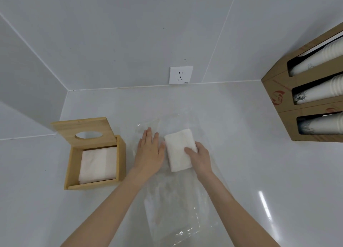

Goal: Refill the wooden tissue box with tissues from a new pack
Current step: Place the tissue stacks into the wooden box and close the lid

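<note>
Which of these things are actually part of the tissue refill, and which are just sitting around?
Part of the job: wooden tissue box, lid open; tissue stack gripped by the right hand; clear plastic wrapper under the flat left hand.

Just there: wall socket; cardboard cup dispenser.

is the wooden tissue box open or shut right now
Open. The wooden tissue box has its lid tipped up at the back, and white tissues show inside.

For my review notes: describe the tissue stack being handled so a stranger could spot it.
On the white counter, right of the open wooden tissue box, the right hand grips a white tissue stack. Unlike the tissues in the box, it lies on clear plastic wrap.
</note>
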The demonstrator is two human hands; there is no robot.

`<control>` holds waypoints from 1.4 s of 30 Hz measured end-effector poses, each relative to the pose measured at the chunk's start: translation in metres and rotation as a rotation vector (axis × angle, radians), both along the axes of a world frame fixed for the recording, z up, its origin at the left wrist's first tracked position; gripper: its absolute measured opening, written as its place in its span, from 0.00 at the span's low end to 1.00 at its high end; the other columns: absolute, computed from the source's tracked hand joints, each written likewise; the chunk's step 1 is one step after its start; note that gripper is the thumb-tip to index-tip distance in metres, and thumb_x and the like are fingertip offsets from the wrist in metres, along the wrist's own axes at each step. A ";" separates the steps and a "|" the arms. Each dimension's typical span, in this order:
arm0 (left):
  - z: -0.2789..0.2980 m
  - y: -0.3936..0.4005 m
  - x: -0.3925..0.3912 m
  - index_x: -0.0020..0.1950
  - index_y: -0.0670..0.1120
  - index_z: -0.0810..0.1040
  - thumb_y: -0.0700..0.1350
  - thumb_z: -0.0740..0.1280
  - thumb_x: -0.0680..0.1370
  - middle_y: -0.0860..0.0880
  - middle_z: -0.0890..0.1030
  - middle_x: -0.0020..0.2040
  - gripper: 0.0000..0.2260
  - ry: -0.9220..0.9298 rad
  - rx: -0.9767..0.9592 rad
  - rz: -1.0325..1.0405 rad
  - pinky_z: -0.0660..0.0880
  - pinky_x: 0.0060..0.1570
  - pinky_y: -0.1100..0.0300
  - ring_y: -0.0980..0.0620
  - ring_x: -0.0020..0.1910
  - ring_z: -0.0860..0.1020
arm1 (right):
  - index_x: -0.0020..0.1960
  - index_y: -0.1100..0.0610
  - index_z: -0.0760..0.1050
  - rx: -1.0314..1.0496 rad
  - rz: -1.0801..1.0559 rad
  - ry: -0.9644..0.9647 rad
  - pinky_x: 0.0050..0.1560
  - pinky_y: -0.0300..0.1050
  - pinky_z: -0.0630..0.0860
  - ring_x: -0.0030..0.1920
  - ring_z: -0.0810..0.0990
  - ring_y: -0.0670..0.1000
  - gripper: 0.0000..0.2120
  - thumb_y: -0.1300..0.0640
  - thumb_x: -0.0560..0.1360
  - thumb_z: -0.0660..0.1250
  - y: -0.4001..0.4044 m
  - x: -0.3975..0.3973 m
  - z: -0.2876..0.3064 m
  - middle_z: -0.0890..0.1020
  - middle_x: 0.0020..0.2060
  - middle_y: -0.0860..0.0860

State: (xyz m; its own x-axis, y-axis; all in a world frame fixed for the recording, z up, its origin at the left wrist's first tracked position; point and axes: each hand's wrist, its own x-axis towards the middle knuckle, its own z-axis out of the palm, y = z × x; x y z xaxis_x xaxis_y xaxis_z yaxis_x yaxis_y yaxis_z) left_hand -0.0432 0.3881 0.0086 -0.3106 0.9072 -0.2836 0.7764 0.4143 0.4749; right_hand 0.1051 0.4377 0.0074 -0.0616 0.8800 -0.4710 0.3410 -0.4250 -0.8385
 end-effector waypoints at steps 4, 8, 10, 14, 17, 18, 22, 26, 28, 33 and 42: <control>0.007 -0.044 0.036 0.72 0.42 0.58 0.51 0.50 0.81 0.42 0.57 0.76 0.23 0.059 0.115 0.013 0.52 0.73 0.52 0.47 0.75 0.54 | 0.60 0.61 0.72 -0.013 -0.010 0.083 0.51 0.49 0.74 0.50 0.78 0.55 0.15 0.63 0.73 0.65 -0.006 0.002 0.005 0.78 0.50 0.55; -0.002 -0.079 0.066 0.74 0.44 0.51 0.53 0.48 0.80 0.47 0.53 0.77 0.25 -0.054 -0.007 0.039 0.49 0.74 0.52 0.52 0.75 0.50 | 0.60 0.62 0.72 -0.074 -0.024 0.191 0.45 0.45 0.75 0.49 0.78 0.54 0.16 0.64 0.73 0.66 -0.016 0.005 0.007 0.79 0.52 0.57; -0.004 -0.079 0.067 0.74 0.44 0.49 0.52 0.49 0.81 0.47 0.53 0.77 0.25 -0.129 -0.038 0.082 0.49 0.74 0.51 0.52 0.75 0.50 | 0.61 0.62 0.73 -0.101 -0.050 0.240 0.45 0.46 0.76 0.49 0.78 0.55 0.17 0.65 0.72 0.67 -0.023 0.009 0.007 0.79 0.52 0.58; -0.004 -0.067 0.056 0.74 0.41 0.51 0.49 0.46 0.81 0.44 0.53 0.76 0.22 -0.114 -0.096 0.018 0.51 0.73 0.45 0.48 0.75 0.50 | 0.61 0.61 0.73 -0.137 -0.081 0.301 0.48 0.51 0.77 0.51 0.80 0.58 0.18 0.65 0.72 0.67 -0.036 0.022 0.006 0.80 0.53 0.59; -0.001 -0.058 0.044 0.74 0.41 0.51 0.49 0.45 0.82 0.44 0.52 0.77 0.22 -0.124 -0.129 0.005 0.49 0.73 0.44 0.48 0.76 0.49 | 0.62 0.61 0.72 -0.158 -0.093 0.312 0.48 0.50 0.77 0.51 0.79 0.58 0.18 0.65 0.72 0.67 -0.045 0.030 0.006 0.80 0.54 0.59; -0.001 -0.055 0.041 0.74 0.41 0.52 0.48 0.45 0.82 0.44 0.52 0.77 0.22 -0.095 -0.140 -0.024 0.48 0.73 0.43 0.47 0.76 0.49 | 0.62 0.62 0.72 -0.171 -0.098 0.310 0.49 0.52 0.77 0.52 0.79 0.59 0.19 0.65 0.72 0.67 -0.048 0.031 0.006 0.79 0.55 0.60; -0.002 -0.041 0.028 0.73 0.40 0.54 0.49 0.45 0.82 0.43 0.52 0.77 0.22 -0.094 -0.149 -0.025 0.47 0.72 0.43 0.47 0.76 0.49 | 0.63 0.63 0.71 -0.203 -0.113 0.295 0.55 0.55 0.76 0.57 0.78 0.61 0.19 0.64 0.73 0.67 -0.058 0.036 0.006 0.78 0.58 0.62; -0.004 -0.031 0.021 0.71 0.41 0.58 0.48 0.45 0.82 0.43 0.54 0.76 0.21 -0.101 -0.129 -0.026 0.48 0.71 0.42 0.48 0.75 0.50 | 0.62 0.63 0.72 -0.208 -0.096 0.283 0.52 0.54 0.76 0.56 0.78 0.62 0.18 0.64 0.72 0.68 -0.067 0.041 0.008 0.79 0.57 0.63; -0.007 -0.031 0.018 0.71 0.42 0.59 0.47 0.45 0.82 0.43 0.53 0.77 0.19 -0.086 -0.137 -0.049 0.49 0.71 0.42 0.48 0.76 0.49 | 0.61 0.62 0.73 -0.223 -0.049 0.269 0.51 0.54 0.76 0.53 0.79 0.60 0.17 0.64 0.72 0.68 -0.072 0.047 0.009 0.79 0.57 0.63; -0.010 -0.034 0.016 0.72 0.42 0.57 0.47 0.44 0.82 0.43 0.49 0.77 0.20 -0.067 -0.145 -0.090 0.48 0.72 0.42 0.48 0.76 0.46 | 0.53 0.57 0.78 -0.410 0.278 0.230 0.40 0.42 0.78 0.42 0.81 0.50 0.10 0.62 0.72 0.68 -0.076 0.077 0.028 0.83 0.45 0.53; -0.006 -0.042 0.007 0.75 0.43 0.49 0.51 0.50 0.81 0.43 0.45 0.77 0.25 -0.005 -0.200 -0.187 0.47 0.73 0.46 0.48 0.76 0.44 | 0.48 0.56 0.82 -0.442 0.616 0.252 0.41 0.36 0.80 0.40 0.84 0.47 0.11 0.57 0.66 0.69 -0.059 0.096 0.096 0.86 0.40 0.49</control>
